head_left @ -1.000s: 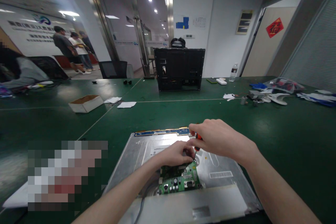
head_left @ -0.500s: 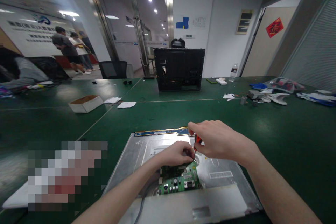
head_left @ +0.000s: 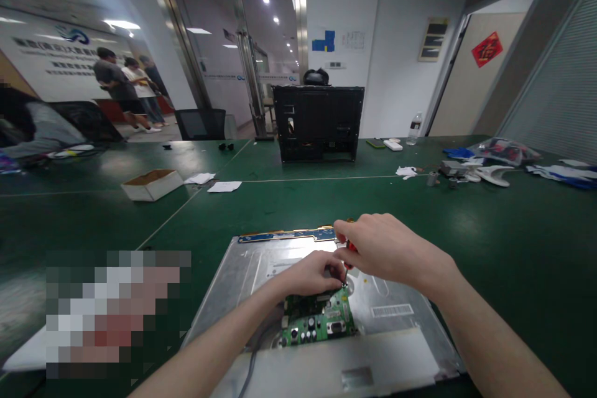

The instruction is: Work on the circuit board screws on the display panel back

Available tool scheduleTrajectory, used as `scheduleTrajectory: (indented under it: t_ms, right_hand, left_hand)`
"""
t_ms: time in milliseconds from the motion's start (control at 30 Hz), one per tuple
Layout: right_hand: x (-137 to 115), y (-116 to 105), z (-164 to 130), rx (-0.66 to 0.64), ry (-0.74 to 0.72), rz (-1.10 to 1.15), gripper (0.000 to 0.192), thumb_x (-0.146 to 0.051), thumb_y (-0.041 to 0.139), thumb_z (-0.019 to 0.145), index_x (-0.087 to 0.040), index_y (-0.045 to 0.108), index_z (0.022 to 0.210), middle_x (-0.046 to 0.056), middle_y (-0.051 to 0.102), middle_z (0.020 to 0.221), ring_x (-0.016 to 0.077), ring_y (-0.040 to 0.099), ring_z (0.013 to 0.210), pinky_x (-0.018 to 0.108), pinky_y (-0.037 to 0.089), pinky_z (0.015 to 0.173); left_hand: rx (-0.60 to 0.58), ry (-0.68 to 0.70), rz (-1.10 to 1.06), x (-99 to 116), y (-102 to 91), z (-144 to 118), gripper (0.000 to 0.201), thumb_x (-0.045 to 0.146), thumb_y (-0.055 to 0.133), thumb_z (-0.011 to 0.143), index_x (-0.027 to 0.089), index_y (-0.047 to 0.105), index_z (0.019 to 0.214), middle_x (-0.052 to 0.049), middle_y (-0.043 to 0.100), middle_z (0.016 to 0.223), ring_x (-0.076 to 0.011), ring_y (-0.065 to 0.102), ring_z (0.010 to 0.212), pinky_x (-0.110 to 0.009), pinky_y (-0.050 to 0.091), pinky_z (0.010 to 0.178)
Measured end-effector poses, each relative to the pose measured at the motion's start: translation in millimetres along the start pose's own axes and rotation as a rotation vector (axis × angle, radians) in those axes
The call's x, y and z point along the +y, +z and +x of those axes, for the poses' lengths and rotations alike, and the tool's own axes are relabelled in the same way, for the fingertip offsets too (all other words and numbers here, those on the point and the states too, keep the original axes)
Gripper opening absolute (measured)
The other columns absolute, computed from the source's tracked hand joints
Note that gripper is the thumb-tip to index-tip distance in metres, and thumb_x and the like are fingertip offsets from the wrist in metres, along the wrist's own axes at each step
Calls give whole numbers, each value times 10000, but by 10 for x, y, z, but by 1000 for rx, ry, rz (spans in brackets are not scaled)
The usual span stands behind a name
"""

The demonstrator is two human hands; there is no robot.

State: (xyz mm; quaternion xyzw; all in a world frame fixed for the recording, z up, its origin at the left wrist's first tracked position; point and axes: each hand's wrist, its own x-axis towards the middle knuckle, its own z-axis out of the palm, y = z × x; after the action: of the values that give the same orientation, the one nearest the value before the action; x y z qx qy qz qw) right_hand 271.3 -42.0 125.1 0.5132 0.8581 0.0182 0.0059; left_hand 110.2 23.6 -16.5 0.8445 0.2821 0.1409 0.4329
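Note:
A screwdriver (head_left: 351, 251) with a red-and-black handle is gripped in my right hand (head_left: 385, 245), its thin shaft pointing down to the top corner of a green circuit board (head_left: 321, 328). My left hand (head_left: 314, 270) is curled over the upper part of that board, thumb and fingers drawn together beside the screwdriver tip. Whatever those fingers pinch is too small or hidden to make out. Under both hands lies a flat silver display panel (head_left: 396, 289), with a blue circuit strip (head_left: 280, 236) along its far edge. A grey cable (head_left: 252, 364) runs off the panel's near side.
A black monitor housing (head_left: 319, 121) stands upright beyond the panel. To the left sit an open box (head_left: 152, 186) and some papers (head_left: 225, 186). Loose parts (head_left: 454, 168), a plastic bag (head_left: 506, 150) and a bottle (head_left: 414, 129) are at right. People (head_left: 116, 81) stand in the background.
My right hand's fingers have shifted and turned around the screwdriver handle, covering more of it. My left hand and the panel stay in place.

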Motion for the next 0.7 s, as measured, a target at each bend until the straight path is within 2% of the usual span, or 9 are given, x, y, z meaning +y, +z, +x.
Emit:
scheduleTrajectory:
  t_ms: [167, 400, 533, 700]
  right_hand:
    - [23, 47, -15, 30, -62, 33, 162, -235, 510, 845, -175, 554, 989, 62, 698, 803, 217, 642, 678, 290, 216, 492]
    - [16, 44, -18, 10, -76, 76, 126, -205, 517, 847, -186, 517, 972, 53, 695, 856, 200, 635, 722, 288, 278, 529]
    - [5, 27, -14, 0, -59, 48, 105, -222, 532, 854, -186, 556, 950, 60, 703, 862, 213, 650, 735, 293, 286, 523]
    - [-1, 7, 8, -2, -5, 43, 164, -353, 557, 887, -215, 642, 916, 47, 709, 828, 215, 658, 726, 280, 288, 521]
  left_hand:
    - [1, -6, 31, -11, 7, -5, 106, 70, 635, 705, 136, 680, 774, -5, 683, 755, -172, 620, 729, -238, 465, 690]
    - [-5, -19, 46, -58, 18, -1, 118, 94, 644, 715, 130, 682, 821, -17, 693, 782, -171, 616, 724, -236, 464, 677]
    - [0, -8, 17, -54, 15, -1, 114, 96, 650, 715, 134, 685, 815, -16, 695, 779, -168, 621, 722, -233, 468, 679]
    - [0, 23, 15, 4, -4, -10, 142, 70, 634, 701, 150, 686, 806, 4, 682, 747, -155, 609, 701, -232, 466, 682]
